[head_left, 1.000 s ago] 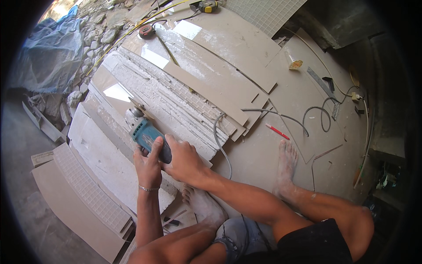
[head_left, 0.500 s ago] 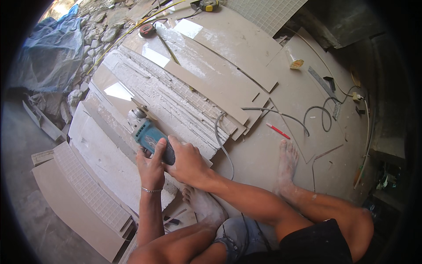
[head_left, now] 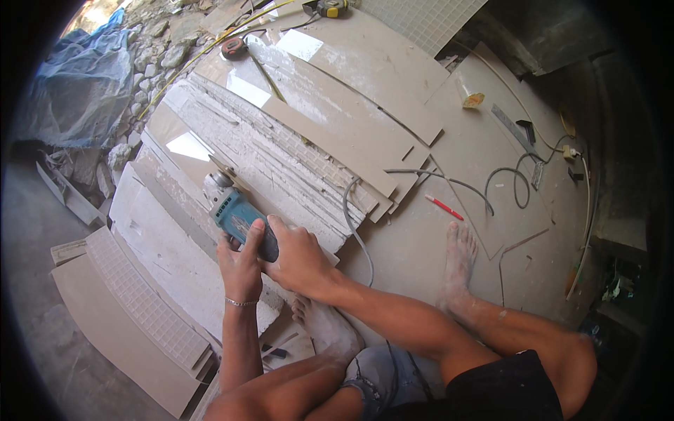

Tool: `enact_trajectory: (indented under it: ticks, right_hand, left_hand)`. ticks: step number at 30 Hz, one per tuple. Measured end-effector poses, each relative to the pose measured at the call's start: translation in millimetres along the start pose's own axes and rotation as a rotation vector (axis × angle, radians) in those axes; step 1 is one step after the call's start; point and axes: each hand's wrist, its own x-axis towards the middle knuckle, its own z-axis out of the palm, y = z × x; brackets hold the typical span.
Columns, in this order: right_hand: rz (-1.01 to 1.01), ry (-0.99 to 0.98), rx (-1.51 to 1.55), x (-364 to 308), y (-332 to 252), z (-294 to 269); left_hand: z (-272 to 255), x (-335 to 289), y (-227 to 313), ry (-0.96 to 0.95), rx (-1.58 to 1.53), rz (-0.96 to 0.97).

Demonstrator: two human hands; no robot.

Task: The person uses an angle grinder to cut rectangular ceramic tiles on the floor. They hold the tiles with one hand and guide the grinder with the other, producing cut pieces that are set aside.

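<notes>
While both bare hands close around one tool, the left hand (head_left: 240, 263) grips the rear left side of a teal-and-black angle grinder (head_left: 242, 217), its thumb laid along the top of the casing. The right hand (head_left: 298, 256) wraps the black back end from the other side, thumb forward, so that each grip is drawn in snugly on the body; the fingers underneath are hidden. A thin silver chain bracelet (head_left: 241, 303) circles the left wrist, just below that grip.

Ahead of the two grips, the grinder's silvery metal head carries a thin, edge-on cutting disc (head_left: 223, 167) above the dusty tile pieces; whether it touches them cannot be told. Left of the grip lies a long, white-dusted slab (head_left: 172, 242), and farther left and nearer the body, a stack of beige tiles with a grid-patterned back (head_left: 144, 302). Beyond the grip to the right, long beige tile strips (head_left: 330, 144) overlap one another. A dark grey rubber cable (head_left: 356, 235) curves past just right of the grip, and farther right a slim red pen (head_left: 444, 208) lies near the toes of a dusty bare foot (head_left: 460, 259).
</notes>
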Motion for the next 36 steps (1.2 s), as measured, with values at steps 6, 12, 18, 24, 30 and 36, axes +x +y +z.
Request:
enact_trajectory:
  ticks: [6,12,18,24,30,36]
  right_hand:
    - [-0.001,0.019,-0.014,-3.6,0.4,2.6]
    - [0.023,-0.023,-0.013,-9.8,-0.5,-2.6]
    - [0.039,-0.047,-0.01,-14.3,0.0,-5.4]
    - [0.03,-0.027,-0.008,-20.1,4.0,-3.9]
    - [0.036,-0.029,-0.004,-27.5,6.3,-5.2]
    - [-0.024,-0.013,-0.008,-26.7,-10.8,-6.2]
  left_hand:
    - [-1.2,-3.4,-0.3,0.012,0.031,0.009]
    - [0.8,-9.3,-1.7,-0.009,0.006,0.015]
    - [2.7,-15.0,-2.2,-0.011,-0.008,0.005]
    - [2.9,-19.5,-4.5,-0.009,0.004,-0.022]
    - [5.3,-25.3,-9.9,-0.006,-0.033,-0.021]
    - [3.0,-28.7,11.4,0.022,-0.099,0.038]
